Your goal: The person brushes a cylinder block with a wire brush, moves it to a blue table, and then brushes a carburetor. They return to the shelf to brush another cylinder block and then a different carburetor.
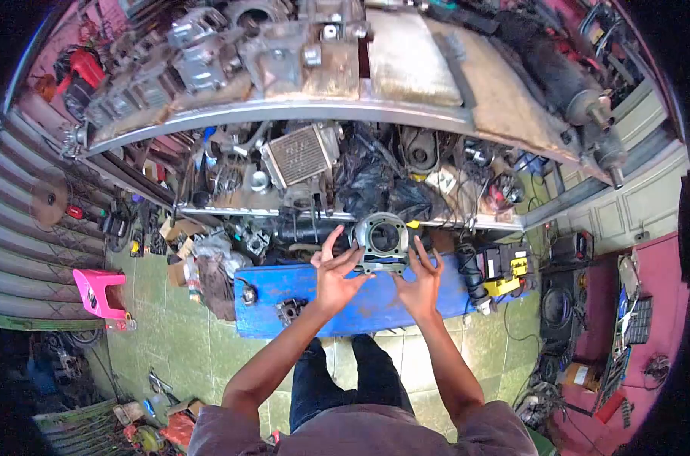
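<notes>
A grey metal engine cylinder block (368,229) with a round bore is held up in front of me, above the blue bench (345,318). My left hand (336,283) grips its left side, with the thumb toward the lower edge and one finger raised away. On the other side, my right hand (420,283) holds the block between thumb and fingers. The bore faces up toward me. On the bench to the left lie a small metal part (290,311) and another small rounded part (247,293).
Beyond the bench is a shelf (428,114) loaded with engine parts; a radiator (298,156) and black plastic bags (368,182) sit below its top. A yellow-and-black case (504,275) stands at the right end. A pink stool (101,292) is at left.
</notes>
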